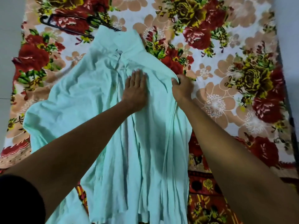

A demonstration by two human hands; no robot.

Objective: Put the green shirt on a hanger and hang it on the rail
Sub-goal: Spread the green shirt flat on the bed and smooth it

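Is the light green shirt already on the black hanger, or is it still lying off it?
Off it. The light green shirt lies spread on the floral bedsheet; the black hanger lies beside its collar, partly hidden under the shirt's edge.

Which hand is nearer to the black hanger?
Left. The left hand presses flat on the green shirt, below the black hanger; the right hand pinches the shirt's edge farther away.

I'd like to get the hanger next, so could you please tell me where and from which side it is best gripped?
Probably by the bare black bar of the hanger at its left end, coming from the far left. The hanger lies flat on the floral bedspread, and its right part is tucked under the collar of the green shirt, so only the left stretch is free for fingers to curl round.
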